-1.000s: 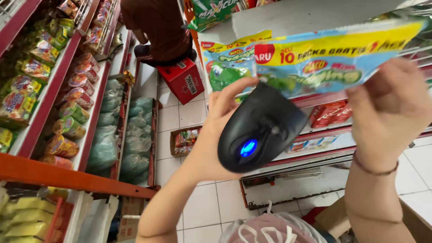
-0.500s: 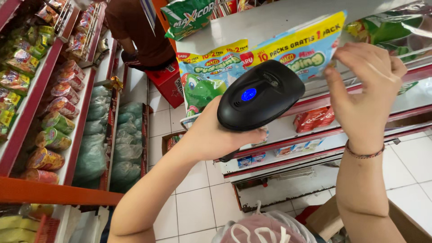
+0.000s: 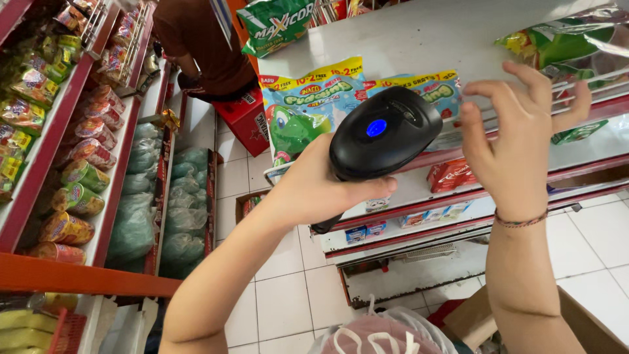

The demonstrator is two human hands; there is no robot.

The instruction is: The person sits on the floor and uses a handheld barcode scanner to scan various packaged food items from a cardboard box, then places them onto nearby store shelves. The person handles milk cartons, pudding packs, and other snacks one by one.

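Releasing the pudding packet (image 3: 308,111) it was pinching a second ago, the person's right hand (image 3: 517,144) is now hovering just beside it, fingers spread and holding nothing. The packet is lying flat on the grey shelf (image 3: 426,39), while the left hand (image 3: 321,190) is staying clamped around the black barcode scanner (image 3: 383,134), pointing it at the pack.

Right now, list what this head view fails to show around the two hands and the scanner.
- Snack packet: its right part is hidden behind the black scanner.
- Scanner handle: mostly covered by the left hand; only its tip shows below.
- Right hand: fingers spread; contact with the packet cannot be told.
- Person in brown: cut off by the top edge.
- Cardboard box: cut off by the bottom edge.
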